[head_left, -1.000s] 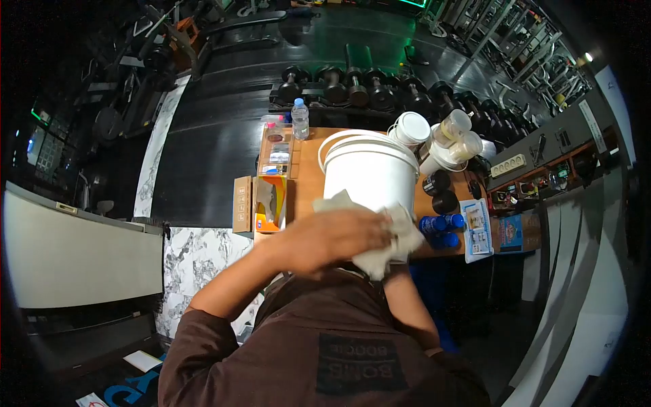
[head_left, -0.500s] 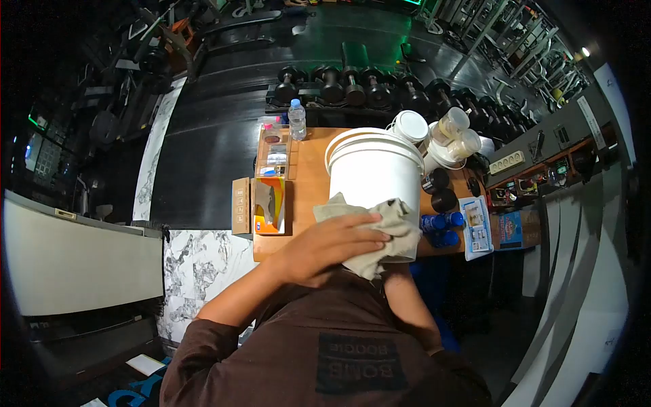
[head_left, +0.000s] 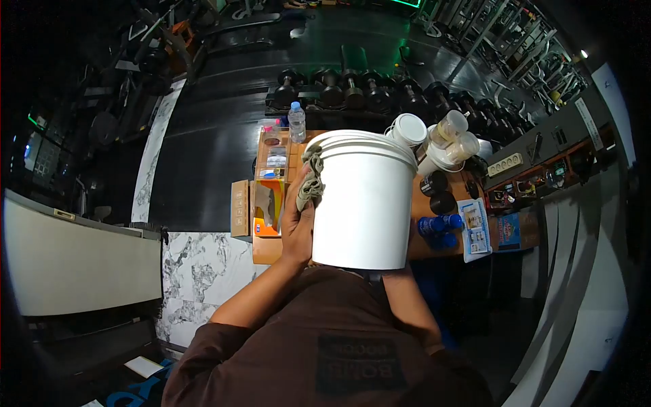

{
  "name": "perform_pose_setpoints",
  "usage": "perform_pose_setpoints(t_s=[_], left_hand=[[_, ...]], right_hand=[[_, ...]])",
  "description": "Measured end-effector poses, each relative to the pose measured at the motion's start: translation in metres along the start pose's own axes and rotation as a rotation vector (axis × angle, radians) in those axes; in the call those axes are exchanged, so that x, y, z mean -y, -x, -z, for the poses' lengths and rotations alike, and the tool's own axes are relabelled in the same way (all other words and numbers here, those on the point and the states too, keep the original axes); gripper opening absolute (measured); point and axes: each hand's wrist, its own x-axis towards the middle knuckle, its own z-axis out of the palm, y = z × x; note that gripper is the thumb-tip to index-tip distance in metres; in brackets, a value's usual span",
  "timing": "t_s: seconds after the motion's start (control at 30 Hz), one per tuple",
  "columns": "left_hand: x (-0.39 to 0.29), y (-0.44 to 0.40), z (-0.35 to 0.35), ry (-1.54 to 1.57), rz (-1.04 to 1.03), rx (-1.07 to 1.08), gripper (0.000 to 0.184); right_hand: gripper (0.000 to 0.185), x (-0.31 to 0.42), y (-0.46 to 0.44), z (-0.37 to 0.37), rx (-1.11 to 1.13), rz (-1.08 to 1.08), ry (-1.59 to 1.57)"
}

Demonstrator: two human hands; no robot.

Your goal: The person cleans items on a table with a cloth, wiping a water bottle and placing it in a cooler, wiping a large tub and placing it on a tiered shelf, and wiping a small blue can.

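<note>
A large white plastic bucket [head_left: 363, 210] is held up close to my chest, tilted a little, its ringed rim toward the far side. Against the bucket's left wall, my left hand [head_left: 297, 227] presses a crumpled grey-green cloth [head_left: 311, 180], its fingers closed round it. My right forearm reaches under the bucket's lower right edge; the bucket covers my right hand, so its fingers are hidden.
Behind the bucket is a wooden table [head_left: 268, 252] bearing a water bottle [head_left: 296, 123], an orange-and-white box [head_left: 269, 210], a small lidded tub [head_left: 409, 129], clear jars [head_left: 453, 125], blue bottles [head_left: 430, 225] and a leaflet [head_left: 475, 229]. Dumbbells [head_left: 352, 91] line a rack beyond.
My left hand has carried the cloth from the bucket's lower front to its left side. The bucket has shifted slightly left, and its front now shows fully. My right arm stays almost still.
</note>
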Motion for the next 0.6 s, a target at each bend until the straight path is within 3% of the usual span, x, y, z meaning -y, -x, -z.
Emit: perform_pose_setpoints(t_s=[0.13,0.27,0.33,0.43,0.5,0.57,0.6], left_hand=[[-0.001,-0.006,0.012,0.105,0.053,0.001,0.051],[-0.020,-0.019,0.013,-0.135,-0.098,-0.024,0.046],[-0.033,-0.024,0.015,-0.325,-0.292,0.080,0.047],[-0.044,-0.024,0.008,-0.434,-0.314,0.105,0.046],[-0.052,-0.023,0.003,-0.572,-0.372,0.130,0.054],[-0.061,-0.022,-0.006,-0.666,-0.425,0.139,0.062],[-0.067,-0.021,-0.010,-0.695,-0.416,0.162,0.064]], right_hand=[[0.085,0.012,-0.002,0.006,0.034,-0.036,0.066],[0.089,0.017,0.003,-0.018,-0.014,-0.059,0.167],[0.091,0.019,0.006,-0.030,-0.048,-0.083,0.215],[0.094,0.017,0.010,-0.042,-0.094,-0.120,0.266],[0.095,0.009,0.008,-0.057,-0.111,-0.123,0.271],[0.111,0.001,0.004,-0.075,0.004,-0.071,0.586],[0.111,-0.002,0.002,-0.080,0.006,-0.072,0.585]])
